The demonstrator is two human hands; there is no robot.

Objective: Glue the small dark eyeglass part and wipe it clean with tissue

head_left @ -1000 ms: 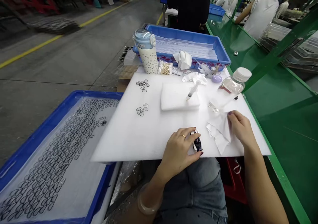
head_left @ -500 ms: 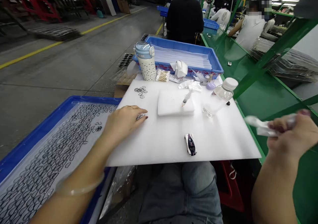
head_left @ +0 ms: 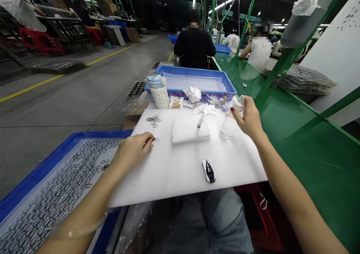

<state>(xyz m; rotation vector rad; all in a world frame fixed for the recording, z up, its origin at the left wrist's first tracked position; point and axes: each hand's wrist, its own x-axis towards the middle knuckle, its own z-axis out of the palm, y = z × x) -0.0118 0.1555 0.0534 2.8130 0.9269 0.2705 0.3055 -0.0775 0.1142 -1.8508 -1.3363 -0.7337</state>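
My left hand (head_left: 134,147) rests at the left side of the white foam board (head_left: 168,179), fingertips drawn together. A few thin black loops (head_left: 151,148) lie at its fingertips; what the fingers pinch, if anything, is too small to tell. My right hand (head_left: 249,119) is closed around a crumpled white tissue (head_left: 238,103), up against the top of a clear plastic bottle (head_left: 228,126) with liquid in its base. The bottle's cap is hidden. A white and black toy car (head_left: 209,170) stands near the front edge. A syringe (head_left: 200,122) leans on a white foam block (head_left: 182,132).
A blue tray (head_left: 70,141) of black loops lies at the left. More loops (head_left: 153,119), a dotted tumbler (head_left: 159,94), cotton swabs (head_left: 176,102) and tissues (head_left: 205,109) sit toward the back, before a blue bin (head_left: 197,71). A green bench (head_left: 298,141) runs along the right.
My right hand has swung from the far right to the bottle's top with the white tissue. My left fingers have drawn in over the loops. The view has tilted up.
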